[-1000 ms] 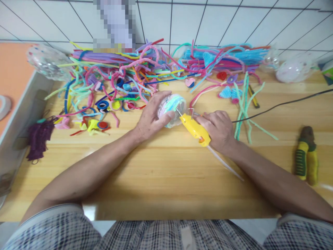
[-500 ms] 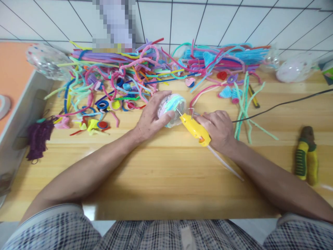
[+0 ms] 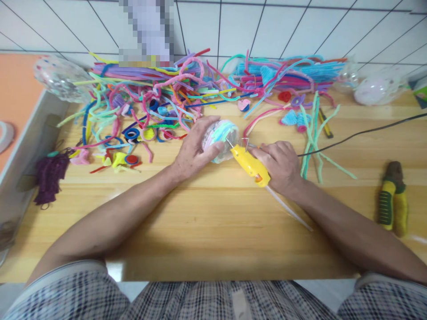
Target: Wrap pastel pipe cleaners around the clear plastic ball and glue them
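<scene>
Over the middle of the table, my left hand (image 3: 200,146) is wrapped round a clear ball (image 3: 230,153) with pastel pipe cleaners (image 3: 227,130) in green, blue and pink laid over it. My left thumb presses on its near side. My right hand (image 3: 282,164) grips a yellow glue gun (image 3: 250,164) whose metal nozzle points left and meets, or nearly meets, the ball's surface. From the rear of the gun sticks a long whitish glue stick (image 3: 290,210). The right fingers round the handle are partly hidden behind the gun.
Tangled pipe cleaners (image 3: 187,84) line the wall side. Light green pipe cleaners (image 3: 313,142) and a box cutter (image 3: 325,123) lie to the right, beside a black cord (image 3: 360,137). Pliers (image 3: 393,200) lie far right; a purple tassel (image 3: 50,175) is at the left.
</scene>
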`<state>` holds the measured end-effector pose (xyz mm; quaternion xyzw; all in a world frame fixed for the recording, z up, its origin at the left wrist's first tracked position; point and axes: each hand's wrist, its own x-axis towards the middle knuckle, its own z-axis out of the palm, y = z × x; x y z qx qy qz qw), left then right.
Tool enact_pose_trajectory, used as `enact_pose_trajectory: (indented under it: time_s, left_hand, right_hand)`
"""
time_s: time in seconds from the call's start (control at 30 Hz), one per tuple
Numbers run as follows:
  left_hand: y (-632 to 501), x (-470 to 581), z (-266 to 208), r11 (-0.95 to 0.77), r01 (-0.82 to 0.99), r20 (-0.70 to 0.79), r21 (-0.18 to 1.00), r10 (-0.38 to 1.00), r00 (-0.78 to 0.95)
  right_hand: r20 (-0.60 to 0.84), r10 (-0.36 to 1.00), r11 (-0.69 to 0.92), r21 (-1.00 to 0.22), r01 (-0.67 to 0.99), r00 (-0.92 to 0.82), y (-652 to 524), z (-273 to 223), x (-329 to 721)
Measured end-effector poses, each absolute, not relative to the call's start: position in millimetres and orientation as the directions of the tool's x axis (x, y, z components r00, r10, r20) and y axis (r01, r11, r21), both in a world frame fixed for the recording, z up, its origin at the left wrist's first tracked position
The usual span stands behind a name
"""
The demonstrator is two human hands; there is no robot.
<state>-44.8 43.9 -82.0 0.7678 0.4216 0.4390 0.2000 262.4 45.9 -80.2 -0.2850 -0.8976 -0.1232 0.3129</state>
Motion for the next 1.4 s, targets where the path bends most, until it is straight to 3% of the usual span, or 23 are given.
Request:
enact_pose_trajectory:
  time_s: [0.43, 1.4]
  left_hand:
    - [44.6, -45.2, -83.5, -0.582, 0.464, 0.523, 0.668, 0.81, 0.264]
    - [45.8, -47.0, -85.1, -0.616, 0.446, 0.553, 0.649, 0.785, 0.28]
  right_hand:
    - [0.69, 0.362, 0.831, 0.066, 0.553, -0.627, 45.9, -76.7, 257.9]
    - [0.675, 0.376, 0.819, 0.079, 0.569, -0.635, 44.8, -74.7, 259.7]
